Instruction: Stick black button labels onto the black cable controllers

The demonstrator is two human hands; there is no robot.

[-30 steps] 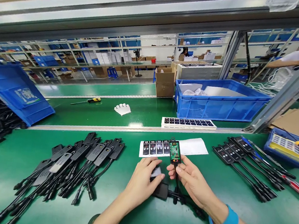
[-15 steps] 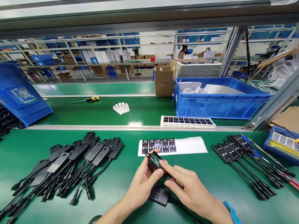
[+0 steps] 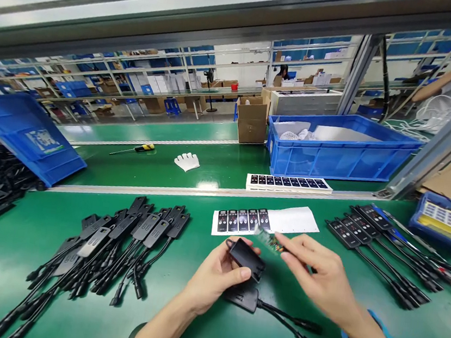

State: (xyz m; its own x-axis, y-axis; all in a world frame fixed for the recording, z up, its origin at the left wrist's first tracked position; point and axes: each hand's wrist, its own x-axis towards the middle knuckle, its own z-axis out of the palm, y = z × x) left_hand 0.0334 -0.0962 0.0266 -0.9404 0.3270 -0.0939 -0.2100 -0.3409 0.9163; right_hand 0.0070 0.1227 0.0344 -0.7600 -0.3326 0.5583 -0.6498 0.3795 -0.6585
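Note:
My left hand grips a black plastic casing, its hollow side facing up, thumb along its edge. In my right hand, thumb and fingers pinch a small green circuit board, tilted and slightly blurred, apart from the casing and above its right end. Under my hands a black controller with two cable tails lies on the green bench. Just beyond them is a white label sheet bearing several black labels. To the left lies a heap of black controllers with cables.
Labelled controllers lie in a row at the right, near a small blue tray. Further back are a label stack, a large blue bin, a white glove and a screwdriver. A leaning blue bin stands left.
The circuit board has come out of the casing and moved up and right with my right hand. My left hand keeps hold of the casing. The view has shifted slightly.

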